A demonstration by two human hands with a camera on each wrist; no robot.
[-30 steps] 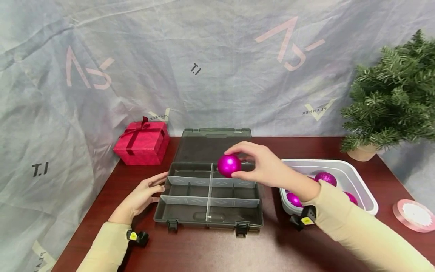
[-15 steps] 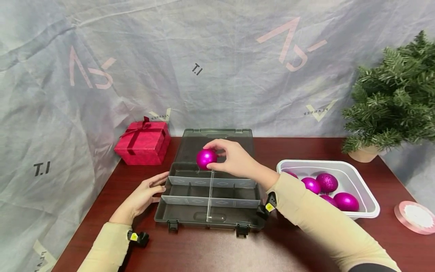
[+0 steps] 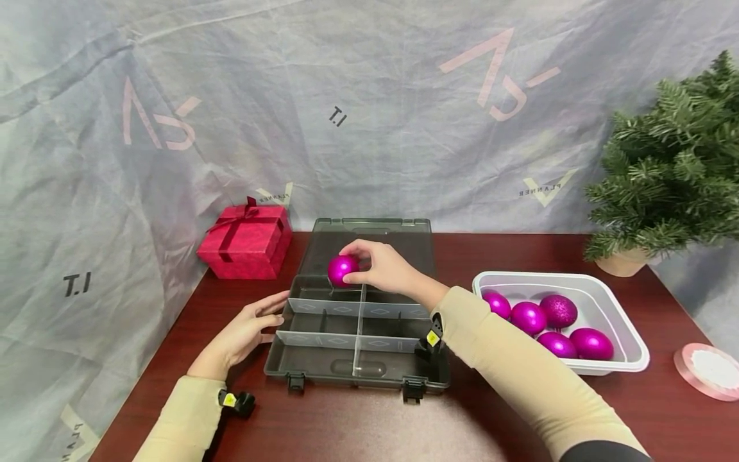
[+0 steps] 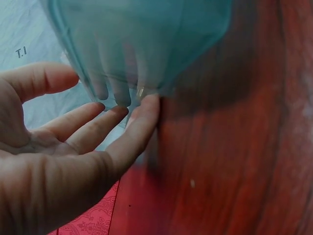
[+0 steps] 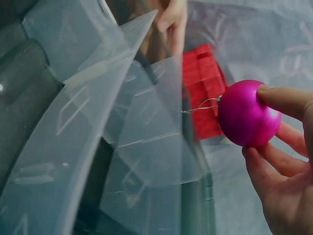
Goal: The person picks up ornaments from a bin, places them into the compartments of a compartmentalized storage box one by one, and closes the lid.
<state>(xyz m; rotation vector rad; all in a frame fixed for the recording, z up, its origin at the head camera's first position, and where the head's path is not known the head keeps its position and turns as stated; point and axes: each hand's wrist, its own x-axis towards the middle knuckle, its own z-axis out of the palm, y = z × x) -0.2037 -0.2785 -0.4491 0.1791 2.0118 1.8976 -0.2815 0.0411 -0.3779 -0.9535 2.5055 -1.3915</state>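
Note:
Between thumb and fingertips, my right hand (image 3: 383,266) pinches a shiny magenta Christmas ball (image 3: 342,270). A thin wire hook (image 5: 200,106) hangs from the ball in the right wrist view. Hand and ball hover over the back left compartment of a grey see-through divider box (image 3: 323,364), whose lid (image 3: 398,250) lies back open. At the box's left side, my left hand (image 3: 245,333) has its fingers extended against the wall. The left wrist view shows those fingertips (image 4: 149,103) by the translucent box wall (image 4: 146,44), with nothing gripped.
A white tub (image 3: 620,321) at the right holds several magenta balls (image 3: 591,344), one of them glittery (image 3: 559,311). A red gift box (image 3: 248,247) stands at the back left. A potted fir (image 3: 670,173) and a pink ribbon roll (image 3: 707,371) are far right.
My right hand has carried the ball leftward, from above the box's right half to its back left compartment. The sleeve no longer covers most balls in the tub. My left hand stays put.

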